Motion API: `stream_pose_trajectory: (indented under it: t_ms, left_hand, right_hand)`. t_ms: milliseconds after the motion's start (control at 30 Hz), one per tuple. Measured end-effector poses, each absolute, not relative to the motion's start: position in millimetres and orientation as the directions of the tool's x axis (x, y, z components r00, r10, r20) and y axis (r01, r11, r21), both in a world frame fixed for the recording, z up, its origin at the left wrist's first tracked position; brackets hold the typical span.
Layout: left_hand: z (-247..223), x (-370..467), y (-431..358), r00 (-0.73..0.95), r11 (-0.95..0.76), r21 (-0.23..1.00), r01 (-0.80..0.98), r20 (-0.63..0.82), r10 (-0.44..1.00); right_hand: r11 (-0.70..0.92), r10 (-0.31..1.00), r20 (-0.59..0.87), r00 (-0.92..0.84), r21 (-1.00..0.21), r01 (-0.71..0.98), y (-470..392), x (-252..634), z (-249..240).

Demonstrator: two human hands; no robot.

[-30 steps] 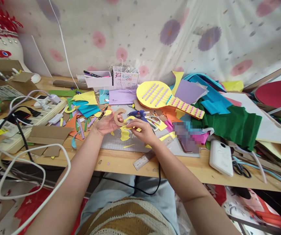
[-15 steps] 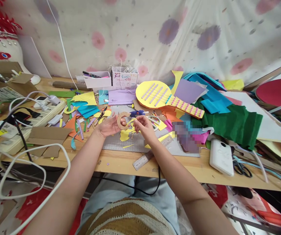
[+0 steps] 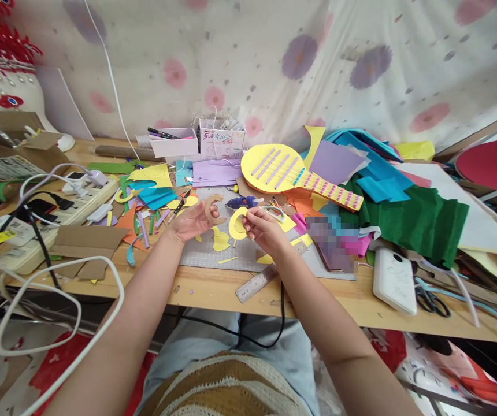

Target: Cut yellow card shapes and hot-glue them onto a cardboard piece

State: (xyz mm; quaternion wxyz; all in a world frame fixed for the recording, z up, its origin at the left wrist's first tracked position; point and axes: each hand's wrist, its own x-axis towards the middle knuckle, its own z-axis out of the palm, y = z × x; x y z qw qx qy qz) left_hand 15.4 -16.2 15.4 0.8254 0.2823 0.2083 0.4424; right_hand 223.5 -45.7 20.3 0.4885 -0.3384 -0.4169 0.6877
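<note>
A brown cardboard C-shaped piece (image 3: 209,209) is held in the fingers of my left hand (image 3: 191,223). My right hand (image 3: 266,230) pinches a yellow curved piece (image 3: 233,225) by its right edge, a short gap away from the cardboard one. Both hands hang over the grey cutting mat (image 3: 205,258). Just behind them lies a blue glue gun (image 3: 242,202). Yellow scraps (image 3: 220,238) are on the mat below, and a metal ruler (image 3: 255,284) lies under my right forearm.
Behind the mat sits a yellow paper lute shape (image 3: 270,167). Cables and a power strip (image 3: 64,222) fill the left side. To the right are a phone (image 3: 329,254), a white power bank (image 3: 393,281), scissors (image 3: 433,300) and green crepe paper (image 3: 422,225).
My hands have moved slightly apart. The yellow piece has come away from the cardboard one and turned to show its curved face. The glue gun is more exposed.
</note>
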Motion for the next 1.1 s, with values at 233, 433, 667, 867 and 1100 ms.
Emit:
stream_pose_trajectory:
  t_ms: [233, 433, 667, 867, 1100]
  left_hand:
    - [5, 34, -19, 0.644, 0.487, 0.74, -0.464, -0.095, 0.759]
    - [5, 33, -19, 0.654, 0.511, 0.726, -0.46, -0.112, 0.748]
    - [5, 34, -20, 0.669, 0.518, 0.718, -0.465, -0.099, 0.737]
    - [8, 34, -21, 0.677, 0.522, 0.725, -0.449, -0.105, 0.728]
    - [5, 34, -21, 0.681, 0.504, 0.744, -0.439, -0.09, 0.727]
  right_hand:
    - [-0.272, 0.955, -0.165, -0.245, -0.814, -0.513, -48, 212, 19]
    - [-0.255, 0.962, -0.169, -0.216, -0.838, -0.482, -48, 211, 19]
    - [-0.205, 0.974, -0.146, -0.17, -0.888, -0.412, -48, 208, 14]
    - [-0.095, 0.995, -0.079, -0.06, -0.938, -0.333, -48, 206, 11]
    - [0.003, 1.0, 0.007, -0.013, -0.968, -0.25, -49, 203, 8]
